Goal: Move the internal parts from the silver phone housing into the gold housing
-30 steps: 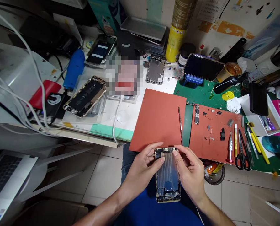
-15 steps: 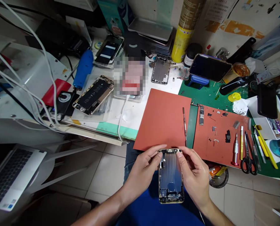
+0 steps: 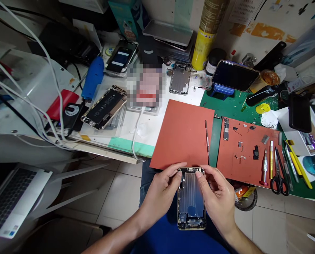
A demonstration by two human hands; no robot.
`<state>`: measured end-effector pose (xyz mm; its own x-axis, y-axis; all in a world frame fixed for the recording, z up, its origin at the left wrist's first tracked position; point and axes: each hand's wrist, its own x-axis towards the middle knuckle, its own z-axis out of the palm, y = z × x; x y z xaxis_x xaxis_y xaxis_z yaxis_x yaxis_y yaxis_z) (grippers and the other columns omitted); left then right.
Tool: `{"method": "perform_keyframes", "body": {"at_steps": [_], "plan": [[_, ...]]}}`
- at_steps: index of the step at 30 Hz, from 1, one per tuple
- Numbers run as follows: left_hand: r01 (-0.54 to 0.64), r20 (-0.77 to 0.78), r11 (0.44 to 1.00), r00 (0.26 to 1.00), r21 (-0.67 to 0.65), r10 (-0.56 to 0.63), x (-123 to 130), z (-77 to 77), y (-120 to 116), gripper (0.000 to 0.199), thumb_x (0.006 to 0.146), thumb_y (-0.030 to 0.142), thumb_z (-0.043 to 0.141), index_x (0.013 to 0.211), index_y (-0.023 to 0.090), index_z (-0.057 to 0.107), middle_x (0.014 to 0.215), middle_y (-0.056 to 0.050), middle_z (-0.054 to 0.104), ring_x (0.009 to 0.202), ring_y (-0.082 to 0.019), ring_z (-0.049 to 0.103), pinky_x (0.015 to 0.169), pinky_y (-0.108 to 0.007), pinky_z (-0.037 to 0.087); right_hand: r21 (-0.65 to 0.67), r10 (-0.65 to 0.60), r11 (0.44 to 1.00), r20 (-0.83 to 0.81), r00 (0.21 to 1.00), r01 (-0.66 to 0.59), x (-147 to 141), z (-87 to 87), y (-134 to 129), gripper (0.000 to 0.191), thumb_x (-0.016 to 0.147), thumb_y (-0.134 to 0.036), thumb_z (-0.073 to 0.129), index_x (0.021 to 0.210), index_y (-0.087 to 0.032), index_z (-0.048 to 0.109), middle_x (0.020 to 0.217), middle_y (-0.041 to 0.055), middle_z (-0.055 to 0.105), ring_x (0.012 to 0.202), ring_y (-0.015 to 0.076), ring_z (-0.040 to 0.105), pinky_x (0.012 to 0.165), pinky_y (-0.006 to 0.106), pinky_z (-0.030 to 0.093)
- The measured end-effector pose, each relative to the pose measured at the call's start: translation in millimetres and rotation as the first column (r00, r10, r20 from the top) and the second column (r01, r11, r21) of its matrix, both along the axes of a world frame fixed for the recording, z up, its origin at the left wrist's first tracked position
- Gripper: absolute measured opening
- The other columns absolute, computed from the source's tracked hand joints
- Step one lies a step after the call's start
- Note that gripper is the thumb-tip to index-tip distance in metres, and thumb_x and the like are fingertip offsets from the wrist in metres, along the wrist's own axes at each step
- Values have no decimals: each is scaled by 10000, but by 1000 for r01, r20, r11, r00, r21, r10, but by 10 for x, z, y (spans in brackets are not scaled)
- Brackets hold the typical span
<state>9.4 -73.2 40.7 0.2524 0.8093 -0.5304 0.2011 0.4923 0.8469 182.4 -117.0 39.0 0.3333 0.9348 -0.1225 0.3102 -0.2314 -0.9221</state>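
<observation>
An opened phone housing (image 3: 191, 197), its metal back bare inside and small parts along its ends, is held above my lap at the front edge of the table. My left hand (image 3: 162, 190) grips its upper left corner, thumb on the inner face. At the upper right, my right hand (image 3: 217, 197) holds it with the thumb pressed on the top end near the connector. Fingers behind the housing are partly hidden. Just beyond lies a red-brown mat (image 3: 183, 134) with a thin metal pry tool (image 3: 207, 141) on its right side.
A second mat (image 3: 234, 165) bears a logic board (image 3: 226, 128), small parts, a screwdriver (image 3: 264, 169) and scissors (image 3: 278, 181). To the left lie an opened phone (image 3: 104, 107) and a white cable (image 3: 135, 137). Another phone (image 3: 235, 76) rests on a blue stand. A laptop (image 3: 14, 197) is at lower left.
My right thumb has slid slightly left along the housing's top end. Both hands keep their grip, and the view has shifted a little.
</observation>
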Motion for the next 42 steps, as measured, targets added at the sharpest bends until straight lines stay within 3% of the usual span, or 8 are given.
{"method": "perform_keyframes", "body": {"at_steps": [9,16,23,29,31,35,38,42], "plan": [[-19,1,999,1000,33,19,22,4,12,338,998,403,566,1214,246,773,1120,-56,823,937,-219,763,774,-312,611,7,-3,1000,-14,1000,3,11,-40,-41,168,1012,-333,716,1146,-253,779,1004,32,767,870,171,730,800,282,601],[-48,46,999,998,25,47,25,-45,22,318,996,448,644,1208,258,784,1160,-68,831,1003,-246,775,844,-341,615,-5,-5,1000,-24,1000,5,10,-17,-17,165,1016,-345,710,1125,-243,779,987,37,764,855,175,725,788,291,597],[-72,-4,995,997,72,73,58,-65,-3,263,1023,430,634,1149,262,792,1117,-39,825,988,-220,767,864,-307,577,-12,-20,1000,-32,999,19,-4,4,-7,179,1008,-368,714,1107,-237,787,967,41,774,826,177,729,768,293,604],[-61,9,996,998,67,60,44,-97,12,272,1025,431,633,1156,255,794,1141,-56,817,1028,-231,758,896,-324,586,-60,-48,997,-66,997,44,2,17,17,238,982,-428,741,1082,-221,802,908,46,778,767,176,718,724,292,599],[-45,61,999,997,12,44,35,-102,25,339,1014,465,655,1255,255,769,1158,-75,809,1022,-243,758,870,-340,608,-97,-77,993,-119,990,66,10,3,17,261,960,-446,766,1071,-213,805,895,48,778,748,174,711,706,289,597],[-78,277,973,951,-215,138,-6,-68,49,673,994,608,659,1555,251,549,1215,-132,779,946,-264,775,765,-377,644,-155,-229,970,-346,910,185,41,-51,42,360,908,-453,828,1171,-214,771,969,62,789,773,172,722,681,278,601],[-142,452,920,837,-365,308,-96,7,67,793,967,740,609,1573,235,520,1222,-170,781,953,-302,791,772,-407,640,-183,-330,944,-502,799,275,67,-54,101,431,872,-432,859,1235,-226,752,1058,80,792,857,190,743,724,294,616],[-213,525,889,742,-405,417,-200,121,72,837,908,899,490,1489,315,634,1326,-126,774,1279,-391,699,991,-503,596,-242,-339,941,-668,663,237,15,48,176,345,880,-402,829,1171,-231,762,1154,99,788,934,225,760,775,353,651]]}}
